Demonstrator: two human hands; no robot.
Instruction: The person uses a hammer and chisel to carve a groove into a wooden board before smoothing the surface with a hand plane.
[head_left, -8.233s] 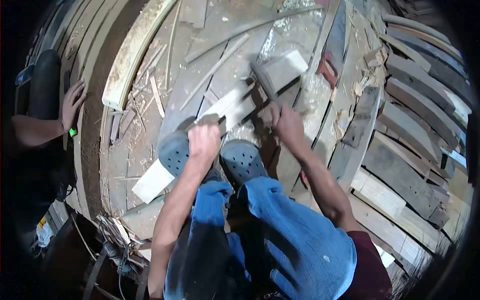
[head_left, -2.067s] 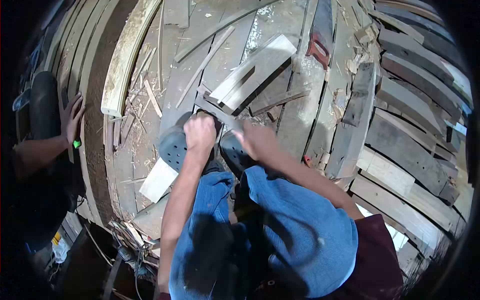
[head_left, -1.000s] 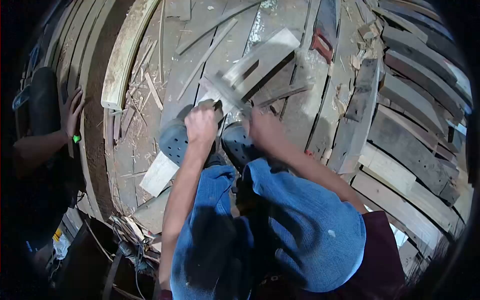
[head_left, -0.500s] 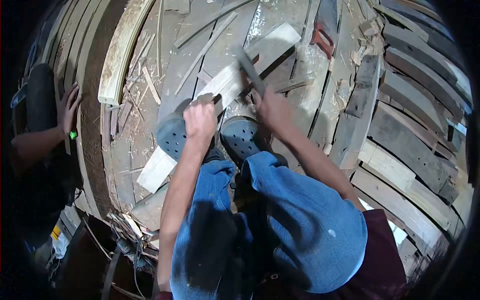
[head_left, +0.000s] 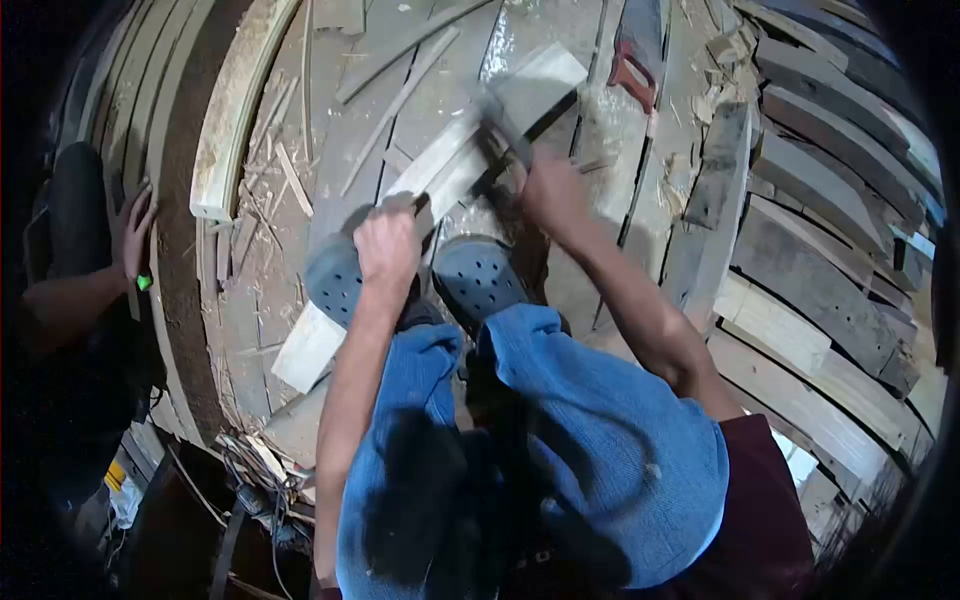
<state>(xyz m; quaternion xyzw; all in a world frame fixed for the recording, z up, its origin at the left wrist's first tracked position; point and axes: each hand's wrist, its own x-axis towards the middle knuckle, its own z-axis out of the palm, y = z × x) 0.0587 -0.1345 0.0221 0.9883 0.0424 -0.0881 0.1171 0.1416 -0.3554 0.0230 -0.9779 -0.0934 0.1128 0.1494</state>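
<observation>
A pale wooden plank (head_left: 437, 160) lies diagonally across the floorboards, passing under my shoes (head_left: 480, 278). My left hand (head_left: 388, 245) is closed in a fist just above the plank's near edge; what it grips is hidden by the fingers. My right hand (head_left: 553, 195) is wrapped round the end of a long, dark, bar-like tool (head_left: 503, 122), smeared by motion. The tool points up and left over the plank, and its exact kind cannot be made out.
A red-handled handsaw (head_left: 634, 78) lies on the floor at upper right. Stacked timber (head_left: 820, 260) lines the right side. Wood strips (head_left: 400, 110) and shavings litter the boards. At left another person's hand (head_left: 138, 230) rests by a thick beam (head_left: 185, 240).
The right hand and its dark tool have shifted slightly, with the tool blurred over the plank. My left hand stays closed at the same spot on the plank. The view has drifted a little.
</observation>
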